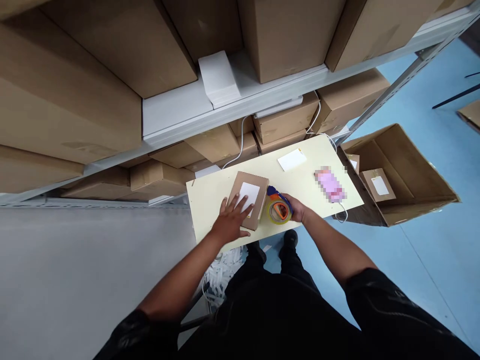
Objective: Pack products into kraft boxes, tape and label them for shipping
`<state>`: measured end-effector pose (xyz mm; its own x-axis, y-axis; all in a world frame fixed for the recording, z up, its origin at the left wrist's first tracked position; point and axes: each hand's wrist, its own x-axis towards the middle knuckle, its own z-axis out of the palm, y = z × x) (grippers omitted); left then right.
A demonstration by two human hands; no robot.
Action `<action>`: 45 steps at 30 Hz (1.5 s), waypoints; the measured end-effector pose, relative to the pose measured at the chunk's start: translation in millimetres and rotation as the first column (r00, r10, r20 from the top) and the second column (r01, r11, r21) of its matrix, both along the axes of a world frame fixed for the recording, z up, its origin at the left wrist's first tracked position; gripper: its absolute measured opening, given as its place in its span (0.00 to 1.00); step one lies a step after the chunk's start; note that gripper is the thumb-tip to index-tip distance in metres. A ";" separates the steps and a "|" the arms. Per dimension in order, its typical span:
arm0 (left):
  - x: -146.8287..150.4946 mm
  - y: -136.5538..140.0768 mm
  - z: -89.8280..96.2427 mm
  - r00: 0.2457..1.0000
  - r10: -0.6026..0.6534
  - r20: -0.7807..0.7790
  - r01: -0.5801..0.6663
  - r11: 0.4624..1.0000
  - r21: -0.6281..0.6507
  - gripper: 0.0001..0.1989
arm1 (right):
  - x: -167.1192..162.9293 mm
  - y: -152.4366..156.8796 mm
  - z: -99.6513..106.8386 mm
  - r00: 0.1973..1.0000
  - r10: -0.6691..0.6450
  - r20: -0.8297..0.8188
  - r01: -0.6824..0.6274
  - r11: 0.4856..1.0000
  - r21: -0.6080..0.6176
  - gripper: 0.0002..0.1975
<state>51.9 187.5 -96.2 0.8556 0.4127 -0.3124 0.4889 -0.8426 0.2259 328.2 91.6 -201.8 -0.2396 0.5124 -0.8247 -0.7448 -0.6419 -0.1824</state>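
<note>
A small brown cardboard box [240, 181] with a white label [250, 194] on top lies near the left end of the small table. My left hand [231, 220] rests on the box and its label, fingers spread. Just right of the box, my right hand [297, 207] grips a tape dispenser [279, 207], blue and orange, loaded with a roll of yellowish tape. The blue front end of the dispenser is close to the box's right edge; I cannot tell whether they touch. Part of the right hand's fingers is hidden behind the dispenser.
On the cream table [318, 155] lie a stack of white labels [292, 160] and a blurred pink object [330, 185] with a cable. A big open carton [420, 175] holding small labelled boxes stands at the right. Shelves [262, 95] with cartons run behind. Paper strips [224, 275] lie below.
</note>
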 end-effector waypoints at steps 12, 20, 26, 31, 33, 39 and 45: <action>49.3 5.8 -29.2 0.942 0.333 0.035 -0.334 0.942 0.029 0.54 | -42.3 -49.9 7.2 0.993 -0.112 0.024 0.113 0.992 -0.059 0.24; 44.6 -34.9 -6.2 0.945 0.327 -0.019 -0.326 0.934 -0.144 0.56 | -89.7 -74.2 7.8 0.953 -0.291 -0.082 0.290 0.957 -0.020 0.27; 18.4 42.3 -6.8 0.993 -0.117 0.009 0.117 0.993 -0.034 0.60 | -30.0 -40.5 19.7 0.998 -0.018 -0.052 0.011 0.993 -0.121 0.24; 25.9 55.7 -29.5 0.994 -0.084 0.065 0.084 0.996 0.004 0.62 | -19.0 -51.7 20.3 0.999 -0.043 0.029 0.046 0.991 -0.125 0.24; 30.2 49.8 -33.0 0.997 -0.035 0.069 0.034 0.999 0.015 0.61 | -28.3 -81.8 16.6 0.994 -0.079 0.076 0.088 0.989 -0.120 0.24; 60.3 29.9 -37.0 0.966 0.250 0.066 -0.252 0.968 0.019 0.59 | -83.6 -151.9 4.3 0.955 0.123 0.269 -0.078 0.982 -0.170 0.24; 74.1 15.7 -38.6 0.939 0.338 0.057 -0.339 0.941 0.016 0.57 | -108.0 -56.4 -8.2 0.980 0.008 0.198 -0.026 0.996 0.087 0.15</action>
